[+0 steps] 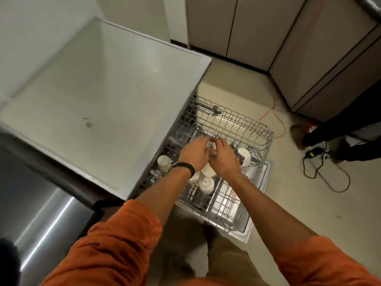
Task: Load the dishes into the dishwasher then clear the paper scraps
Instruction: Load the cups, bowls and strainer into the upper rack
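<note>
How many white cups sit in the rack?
5 cups: one left, one right, three clustered centrally. Another item is held above; more may be hidden.

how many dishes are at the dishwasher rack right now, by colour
plain white cups: 5, one half hidden by a wrist
red-printed dish, held by left hand and right hand: 1
total: 6

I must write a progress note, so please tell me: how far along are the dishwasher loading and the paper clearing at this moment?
Done: several white cups already sit in the pulled-out rack. In hand: the left hand and right hand together hold a small white and red item over the rack. Left: seating it, then the paper scraps, though none show in this view.
</note>
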Tool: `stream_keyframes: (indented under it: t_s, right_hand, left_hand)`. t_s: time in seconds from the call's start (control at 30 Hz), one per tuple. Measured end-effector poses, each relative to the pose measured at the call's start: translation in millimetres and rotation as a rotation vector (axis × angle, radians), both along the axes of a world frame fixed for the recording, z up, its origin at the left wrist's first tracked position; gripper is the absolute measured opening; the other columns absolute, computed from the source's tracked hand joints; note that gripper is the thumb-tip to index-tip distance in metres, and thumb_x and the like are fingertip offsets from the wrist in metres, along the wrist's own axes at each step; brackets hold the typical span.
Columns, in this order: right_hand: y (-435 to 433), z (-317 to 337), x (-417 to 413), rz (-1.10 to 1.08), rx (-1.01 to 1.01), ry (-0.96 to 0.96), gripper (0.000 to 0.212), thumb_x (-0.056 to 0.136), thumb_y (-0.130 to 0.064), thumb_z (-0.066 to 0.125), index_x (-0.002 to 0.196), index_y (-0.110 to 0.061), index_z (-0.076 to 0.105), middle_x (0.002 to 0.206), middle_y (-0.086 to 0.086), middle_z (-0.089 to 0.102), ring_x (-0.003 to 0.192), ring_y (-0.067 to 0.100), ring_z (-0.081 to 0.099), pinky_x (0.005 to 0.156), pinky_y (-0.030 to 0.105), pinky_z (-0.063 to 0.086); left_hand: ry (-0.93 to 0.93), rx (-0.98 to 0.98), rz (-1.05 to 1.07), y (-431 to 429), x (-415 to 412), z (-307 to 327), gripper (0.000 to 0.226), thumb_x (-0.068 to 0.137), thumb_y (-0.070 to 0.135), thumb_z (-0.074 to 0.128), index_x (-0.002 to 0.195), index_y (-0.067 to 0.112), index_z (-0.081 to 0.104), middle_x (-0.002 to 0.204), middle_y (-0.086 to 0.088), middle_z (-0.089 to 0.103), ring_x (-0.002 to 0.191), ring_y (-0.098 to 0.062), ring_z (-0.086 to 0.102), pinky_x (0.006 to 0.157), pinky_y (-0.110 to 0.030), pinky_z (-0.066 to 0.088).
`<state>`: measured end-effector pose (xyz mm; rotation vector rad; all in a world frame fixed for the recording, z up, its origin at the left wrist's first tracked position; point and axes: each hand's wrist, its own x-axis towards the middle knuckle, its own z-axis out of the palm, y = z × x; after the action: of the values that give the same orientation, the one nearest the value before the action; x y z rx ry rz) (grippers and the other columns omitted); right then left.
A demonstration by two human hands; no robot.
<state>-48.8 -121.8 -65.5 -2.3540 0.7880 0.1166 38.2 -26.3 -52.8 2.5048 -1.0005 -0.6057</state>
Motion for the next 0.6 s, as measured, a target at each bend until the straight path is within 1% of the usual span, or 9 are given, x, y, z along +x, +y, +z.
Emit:
stream_keyframes:
  t_s: [0.07,0.2,0.27,0.37,0.47,0.6]
  right_hand:
    - [26,26,-4,0.034,-0.026,-0.072,0.055,0.095,-0.024,0.059,0.146,-0.019,0.041,0.148,0.003,0.045,0.132,0.026,0.048,0.101,0.045,0.05]
    - [86,66,-2,0.123,-0.049,-0.161,0.053,0.096,-0.024,0.06,0.146,-0.016,0.043,0.146,0.005,0.047,0.131,0.025,0.048,0.103,0.041,0.046]
    - [119,82,4,0.16,-0.043,-0.205,0.05,0.098,-0.025,0.057,0.145,-0.018,0.044,0.147,0.004,0.047,0.129,0.025,0.05,0.102,0.042,0.048]
    - [179,98,17,0.278,-0.034,-0.278,0.049,0.099,-0.027,0.055,0.146,-0.02,0.042,0.149,0.005,0.045,0.129,0.027,0.051,0.101,0.047,0.05]
    - [237,110,31,0.385,-0.036,-0.325,0.053,0.097,-0.025,0.06,0.147,-0.021,0.041,0.151,0.005,0.044,0.135,0.027,0.046,0.107,0.045,0.046]
    - [314,122,49,0.514,-0.023,-0.327,0.052,0.097,-0.028,0.059,0.146,-0.025,0.043,0.152,0.0,0.043,0.135,0.025,0.046,0.105,0.043,0.045]
  left_hand:
    - [-0.058,-0.053,0.016,32,-6,23,0.042,0.104,0.026,0.045,0.146,0.025,0.045,0.148,-0.001,0.051,0.127,-0.026,0.055,0.101,-0.046,0.049]
    - [-0.129,-0.116,0.09,103,-12,62,0.051,0.105,0.03,0.043,0.155,0.023,0.035,0.153,-0.003,0.047,0.13,-0.028,0.053,0.103,-0.045,0.046]
    - [-0.185,-0.15,0.149,142,-13,78,0.054,0.105,0.029,0.042,0.157,0.022,0.03,0.152,-0.005,0.048,0.127,-0.031,0.054,0.102,-0.045,0.047]
    - [-0.269,-0.168,0.258,212,-16,95,0.055,0.105,0.028,0.041,0.158,0.021,0.026,0.151,-0.005,0.049,0.124,-0.031,0.056,0.097,-0.047,0.049]
    - [-0.319,-0.156,0.37,275,-19,110,0.058,0.106,0.028,0.042,0.16,0.021,0.02,0.14,-0.006,0.058,0.115,-0.031,0.059,0.089,-0.047,0.051]
    - [-0.348,-0.165,0.563,356,-25,122,0.063,0.104,0.025,0.044,0.16,0.022,0.016,0.121,-0.007,0.065,0.107,-0.029,0.061,0.087,-0.047,0.051]
